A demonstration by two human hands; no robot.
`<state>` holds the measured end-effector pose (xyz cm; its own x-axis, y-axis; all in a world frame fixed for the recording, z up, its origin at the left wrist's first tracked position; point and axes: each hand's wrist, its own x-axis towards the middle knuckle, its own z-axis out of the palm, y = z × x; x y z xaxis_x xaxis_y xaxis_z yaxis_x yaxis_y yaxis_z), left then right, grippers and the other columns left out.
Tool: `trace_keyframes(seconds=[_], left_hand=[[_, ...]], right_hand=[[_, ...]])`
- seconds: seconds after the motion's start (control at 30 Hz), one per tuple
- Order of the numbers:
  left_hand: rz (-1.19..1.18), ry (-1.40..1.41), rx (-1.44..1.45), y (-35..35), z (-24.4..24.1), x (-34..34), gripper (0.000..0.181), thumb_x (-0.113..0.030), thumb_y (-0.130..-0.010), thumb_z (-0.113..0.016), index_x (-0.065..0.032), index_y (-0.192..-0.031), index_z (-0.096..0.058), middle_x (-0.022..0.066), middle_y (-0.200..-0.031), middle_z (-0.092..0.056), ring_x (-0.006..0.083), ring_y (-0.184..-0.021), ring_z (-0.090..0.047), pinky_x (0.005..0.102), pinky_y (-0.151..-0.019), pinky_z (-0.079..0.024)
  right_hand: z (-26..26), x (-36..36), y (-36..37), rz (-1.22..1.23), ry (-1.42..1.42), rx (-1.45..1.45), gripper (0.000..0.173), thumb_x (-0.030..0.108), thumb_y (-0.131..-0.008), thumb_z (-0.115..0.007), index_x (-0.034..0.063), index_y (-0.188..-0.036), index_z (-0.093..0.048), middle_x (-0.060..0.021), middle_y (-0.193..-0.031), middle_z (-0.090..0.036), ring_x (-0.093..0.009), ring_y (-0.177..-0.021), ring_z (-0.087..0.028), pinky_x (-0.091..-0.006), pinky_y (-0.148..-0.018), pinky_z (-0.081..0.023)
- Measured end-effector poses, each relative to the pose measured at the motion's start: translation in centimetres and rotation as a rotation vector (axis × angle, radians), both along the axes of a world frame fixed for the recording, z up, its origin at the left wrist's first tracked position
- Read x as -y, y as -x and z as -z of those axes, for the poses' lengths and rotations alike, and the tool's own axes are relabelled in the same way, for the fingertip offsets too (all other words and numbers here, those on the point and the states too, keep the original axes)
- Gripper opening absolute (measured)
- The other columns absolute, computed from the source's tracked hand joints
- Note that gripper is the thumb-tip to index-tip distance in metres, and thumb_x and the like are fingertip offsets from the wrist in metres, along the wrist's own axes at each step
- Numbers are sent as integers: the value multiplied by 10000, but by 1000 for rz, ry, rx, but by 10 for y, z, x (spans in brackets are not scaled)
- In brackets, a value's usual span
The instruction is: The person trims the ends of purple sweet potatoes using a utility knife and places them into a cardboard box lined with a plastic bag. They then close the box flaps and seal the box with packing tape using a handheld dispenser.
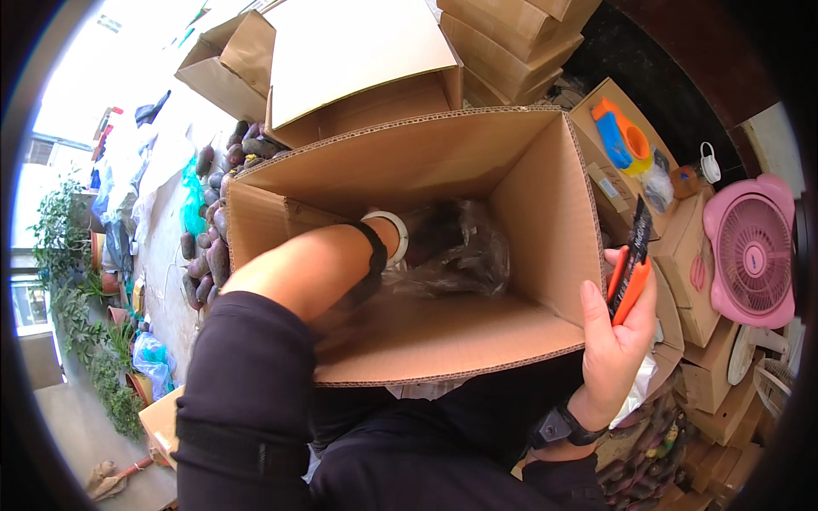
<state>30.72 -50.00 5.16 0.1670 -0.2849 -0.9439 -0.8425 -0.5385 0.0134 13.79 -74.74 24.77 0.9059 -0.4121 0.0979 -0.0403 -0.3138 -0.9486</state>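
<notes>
A tall open cardboard box (pixel 447 338) stands before me, its mouth facing up. My left arm, with a white bangle and a black band, reaches down into it; the left hand itself is hidden inside. Close to that wrist lies a clear plastic bag (pixel 470 255) with dark contents, near the box's bottom. My right hand (pixel 617 326) is at the box's right wall, holding an orange and black cutter (pixel 629 274) between thumb and fingers, its black end pointing up and away. A black watch-like band is on the right wrist.
Purple root vegetables (pixel 208 262) lie on the floor at left, and more at lower right. Another open box (pixel 364 108) stands beyond, beside stacked cartons (pixel 511 51). At right are a tape dispenser (pixel 623 137) on a carton, pink scissors (pixel 698 273) and a pink fan (pixel 754 255).
</notes>
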Motion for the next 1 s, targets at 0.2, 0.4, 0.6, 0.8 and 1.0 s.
trace_keyframes(seconds=[0.2,0.4,0.6,0.8,1.0], left_hand=[[179,-68,-22,-9,-43,-5,286,-148,-687,-720,-133,-972,-746,115,-982,-697,293,-840,-657,428,-696,-530],[124,-158,-48,14,-174,-11,302,-179,-707,-711,-117,-1002,-719,70,-960,-697,276,-867,-646,425,-748,-517],[-213,774,194,37,-291,-57,461,-210,-727,-675,-96,-1170,-622,136,-1022,-670,313,-931,-636,398,-810,-505],[-772,1594,599,57,-302,-221,325,-141,-870,-642,-37,-1176,-606,49,-1016,-653,116,-928,-592,257,-798,-484],[-1993,1484,445,112,-112,-351,345,-217,-842,-653,-12,-1116,-612,39,-995,-626,139,-921,-572,305,-754,-506]], right_hand=[[2,2,-2,4,35,7,356,54,-872,-638,-7,-1199,-510,-56,-1111,-584,-122,-972,-535,-262,-887,-418],[15,10,-1,-45,69,78,353,39,-879,-625,-5,-1210,-513,-61,-1157,-565,-135,-1068,-521,-279,-964,-382],[19,19,1,3,95,43,398,98,-920,-595,-27,-1280,-480,-74,-1196,-553,-151,-1106,-506,-294,-993,-366],[19,16,-1,-34,36,65,395,133,-924,-608,-11,-1271,-486,-73,-1193,-538,-169,-1087,-510,-305,-978,-380],[17,20,-3,-44,89,31,407,138,-928,-604,-6,-1280,-461,-74,-1185,-528,-166,-1080,-509,-305,-972,-387]])
